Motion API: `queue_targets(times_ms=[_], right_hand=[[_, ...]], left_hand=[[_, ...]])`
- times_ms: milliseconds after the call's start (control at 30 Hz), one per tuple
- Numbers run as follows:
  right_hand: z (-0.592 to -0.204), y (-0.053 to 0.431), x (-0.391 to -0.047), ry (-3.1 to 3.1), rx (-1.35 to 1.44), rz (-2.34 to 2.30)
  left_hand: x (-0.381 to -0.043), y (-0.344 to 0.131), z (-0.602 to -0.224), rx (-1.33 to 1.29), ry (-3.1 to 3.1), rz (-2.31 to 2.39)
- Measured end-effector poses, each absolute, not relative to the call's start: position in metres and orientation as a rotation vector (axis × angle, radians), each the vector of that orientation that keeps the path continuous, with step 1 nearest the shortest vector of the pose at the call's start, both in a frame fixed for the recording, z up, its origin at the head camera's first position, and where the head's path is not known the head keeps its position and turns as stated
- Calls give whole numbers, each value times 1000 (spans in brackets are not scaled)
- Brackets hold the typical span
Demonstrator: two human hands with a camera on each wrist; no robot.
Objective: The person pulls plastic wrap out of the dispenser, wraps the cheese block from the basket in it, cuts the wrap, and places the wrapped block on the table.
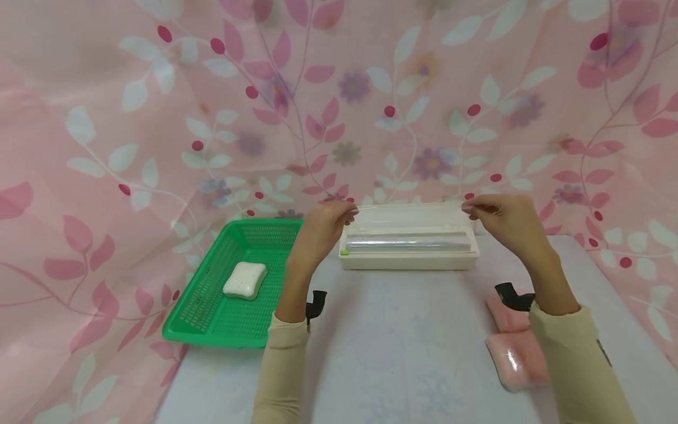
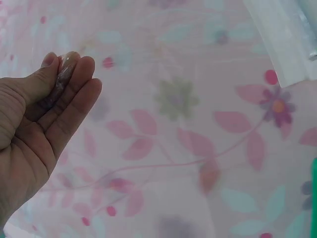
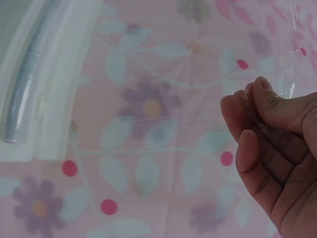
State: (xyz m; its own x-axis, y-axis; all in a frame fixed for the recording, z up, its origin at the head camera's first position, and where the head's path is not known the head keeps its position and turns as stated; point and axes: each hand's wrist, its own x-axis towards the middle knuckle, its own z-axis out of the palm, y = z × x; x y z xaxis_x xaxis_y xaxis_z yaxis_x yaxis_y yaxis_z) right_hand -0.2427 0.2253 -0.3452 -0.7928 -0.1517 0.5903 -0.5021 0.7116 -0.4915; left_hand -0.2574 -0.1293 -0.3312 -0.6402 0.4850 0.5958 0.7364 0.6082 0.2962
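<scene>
My left hand (image 1: pixel 320 231) and right hand (image 1: pixel 505 222) are raised over the two ends of a white cling film dispenser (image 1: pixel 408 261). Each pinches a corner of thin clear cling film (image 3: pixel 290 82) between thumb and fingers. The film is almost invisible where it spans the gap between the hands. A shiny roll of film (image 1: pixel 408 242) lies in the dispenser, whose lid stands up behind it. Bunched film shows at the fingertips (image 2: pixel 74 62) in the left wrist view. In the right wrist view, creases of film run up from the thumb.
A green perforated basket (image 1: pixel 177 330) stands at the left with a white, soap-like bar (image 1: pixel 246 280) inside. Two pink bars, the nearer one (image 1: pixel 516 359) glossy, lie by my right forearm. A flowered pink curtain (image 1: pixel 349 118) hangs behind the white-covered table (image 1: pixel 392 353).
</scene>
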Motion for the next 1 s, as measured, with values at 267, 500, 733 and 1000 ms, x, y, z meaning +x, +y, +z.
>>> queue_targets(times_ms=[267, 500, 733, 1000], right_hand=[[-319, 222, -217, -2221, 513, 876], [-302, 220, -203, -2051, 579, 826], [-299, 219, -193, -2003, 572, 808], [-304, 219, -194, -2032, 577, 838]], left_hand=[[-227, -131, -304, -982, -2218, -678], [-210, -132, -286, -960, -2123, -622], [-203, -129, -283, -962, -2096, -582], [-204, -128, -286, -950, -2093, -594]])
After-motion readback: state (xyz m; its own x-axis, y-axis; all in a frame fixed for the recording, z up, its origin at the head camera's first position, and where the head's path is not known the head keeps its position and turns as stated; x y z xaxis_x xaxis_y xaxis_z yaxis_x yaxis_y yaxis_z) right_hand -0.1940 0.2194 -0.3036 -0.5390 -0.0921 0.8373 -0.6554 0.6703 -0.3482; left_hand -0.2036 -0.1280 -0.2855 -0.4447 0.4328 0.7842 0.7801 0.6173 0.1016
